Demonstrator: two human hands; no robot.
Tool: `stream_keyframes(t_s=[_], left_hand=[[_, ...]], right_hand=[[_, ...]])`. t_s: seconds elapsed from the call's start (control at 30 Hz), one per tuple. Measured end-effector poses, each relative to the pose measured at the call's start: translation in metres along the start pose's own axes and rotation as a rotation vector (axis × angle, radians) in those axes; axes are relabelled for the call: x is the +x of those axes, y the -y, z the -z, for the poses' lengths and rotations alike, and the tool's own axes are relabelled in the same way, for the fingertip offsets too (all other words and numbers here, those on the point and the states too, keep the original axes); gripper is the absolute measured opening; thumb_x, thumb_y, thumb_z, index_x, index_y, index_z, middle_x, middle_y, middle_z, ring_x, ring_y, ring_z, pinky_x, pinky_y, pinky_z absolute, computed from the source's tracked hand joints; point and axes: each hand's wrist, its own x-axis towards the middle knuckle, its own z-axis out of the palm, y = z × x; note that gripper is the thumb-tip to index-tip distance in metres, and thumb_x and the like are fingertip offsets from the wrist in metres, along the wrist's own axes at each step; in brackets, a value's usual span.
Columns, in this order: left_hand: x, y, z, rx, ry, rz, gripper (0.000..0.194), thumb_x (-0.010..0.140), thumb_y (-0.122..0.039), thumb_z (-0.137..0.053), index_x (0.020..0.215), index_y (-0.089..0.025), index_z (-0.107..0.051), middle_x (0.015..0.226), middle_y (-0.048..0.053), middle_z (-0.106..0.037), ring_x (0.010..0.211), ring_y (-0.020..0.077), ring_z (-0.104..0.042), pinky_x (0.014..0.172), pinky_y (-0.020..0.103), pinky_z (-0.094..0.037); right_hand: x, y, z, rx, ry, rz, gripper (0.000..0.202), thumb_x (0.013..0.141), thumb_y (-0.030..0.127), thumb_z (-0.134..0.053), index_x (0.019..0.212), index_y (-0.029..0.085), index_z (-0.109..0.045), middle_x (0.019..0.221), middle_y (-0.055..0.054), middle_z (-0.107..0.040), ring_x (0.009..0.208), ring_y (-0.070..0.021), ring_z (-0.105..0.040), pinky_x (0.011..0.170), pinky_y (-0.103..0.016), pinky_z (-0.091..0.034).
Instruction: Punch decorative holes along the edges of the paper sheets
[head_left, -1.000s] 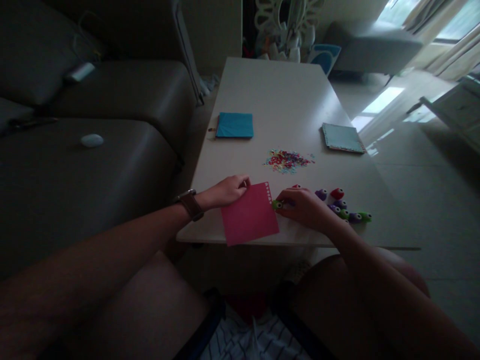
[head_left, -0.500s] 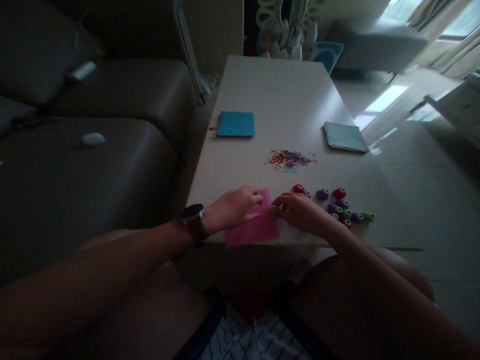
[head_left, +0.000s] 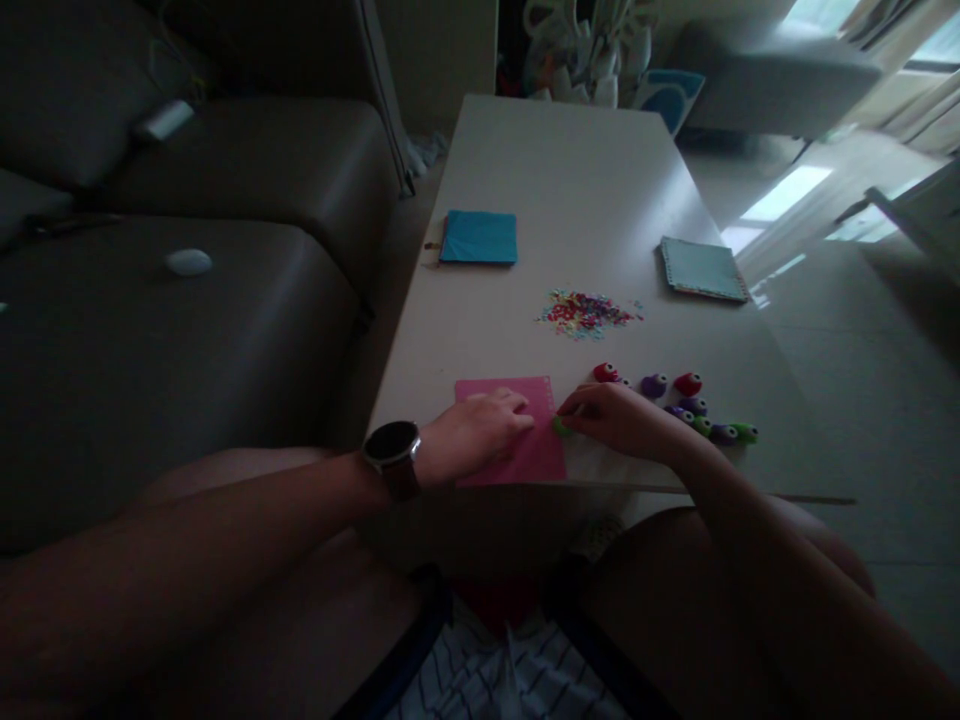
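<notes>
A sheet of pink paper [head_left: 536,455] lies at the near edge of the table, with a row of small cut marks near its top right corner. My left hand [head_left: 480,432] rests on the sheet, fingers stretched out and holding it down. At the paper's right edge, my right hand [head_left: 611,415] grips a small green craft punch [head_left: 561,426], partly hidden by the fingers. To the right of that hand stand several more punches in red [head_left: 688,384], purple [head_left: 654,386] and green [head_left: 745,433]. Beyond the paper is a scattered heap of tiny coloured paper cut-outs [head_left: 586,314].
A stack of blue paper [head_left: 480,238] lies on the left of the white table [head_left: 559,160]. Pale sheets with notched edges [head_left: 703,269] are at the right edge. A dark sofa [head_left: 262,310] with a white mouse-shaped object [head_left: 189,262] runs along the left.
The pink paper now lies squarer on the table, with its top left corner uncovered. My left hand has flattened lower on it. My right hand stays at its right edge with the green punch.
</notes>
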Motion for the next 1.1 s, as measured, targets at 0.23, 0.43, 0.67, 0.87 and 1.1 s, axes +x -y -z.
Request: stream_keyframes(t_s=[0.23, 0.43, 0.67, 0.87, 1.1], left_hand=[[0.002, -0.001, 0.000, 0.042, 0.026, 0.026, 0.033, 0.098, -0.008, -0.053, 0.123, -0.019, -0.072, 0.126, 0.012, -0.070, 0.115, 0.0258, -0.068, 0.098, 0.039, -0.056], [0.004, -0.003, 0.002, 0.045, 0.036, 0.045, 0.032, 0.098, -0.010, -0.054, 0.121, -0.020, -0.073, 0.120, 0.011, -0.072, 0.112, 0.0255, -0.069, 0.095, 0.038, -0.057], [0.005, -0.004, 0.004, 0.060, 0.067, 0.055, 0.029, 0.098, -0.013, -0.058, 0.124, -0.018, -0.072, 0.125, 0.012, -0.071, 0.118, 0.0271, -0.067, 0.099, 0.040, -0.057], [0.002, -0.005, 0.005, 0.040, 0.055, 0.067, 0.044, 0.096, -0.014, -0.065, 0.140, -0.019, -0.061, 0.133, 0.013, -0.069, 0.121, 0.0272, -0.067, 0.099, 0.039, -0.056], [-0.001, -0.002, 0.003, 0.065, 0.073, 0.021, 0.067, 0.092, -0.023, -0.078, 0.153, -0.027, -0.049, 0.140, 0.013, -0.065, 0.124, 0.0282, -0.065, 0.100, 0.039, -0.054]], right_hand=[[0.000, -0.003, -0.001, -0.003, -0.024, 0.010, 0.021, 0.089, 0.027, -0.062, 0.092, 0.027, -0.083, 0.095, -0.009, -0.081, 0.083, -0.0268, -0.074, 0.081, -0.040, -0.057], [0.006, -0.005, -0.007, -0.035, -0.050, 0.022, 0.022, 0.091, 0.032, -0.063, 0.095, 0.026, -0.083, 0.096, -0.010, -0.080, 0.083, -0.0279, -0.074, 0.083, -0.040, -0.057], [0.008, -0.008, -0.009, -0.053, -0.041, 0.020, 0.022, 0.092, 0.035, -0.063, 0.099, 0.028, -0.082, 0.100, -0.009, -0.080, 0.085, -0.0283, -0.074, 0.085, -0.040, -0.058], [0.010, -0.004, -0.007, -0.025, -0.036, -0.013, 0.020, 0.091, 0.032, -0.063, 0.095, 0.026, -0.082, 0.094, -0.009, -0.080, 0.083, -0.0272, -0.073, 0.080, -0.038, -0.056], [0.019, 0.000, 0.000, 0.022, 0.036, -0.083, 0.014, 0.086, 0.029, -0.068, 0.088, 0.021, -0.079, 0.086, -0.010, -0.080, 0.078, -0.0245, -0.073, 0.077, -0.036, -0.055]])
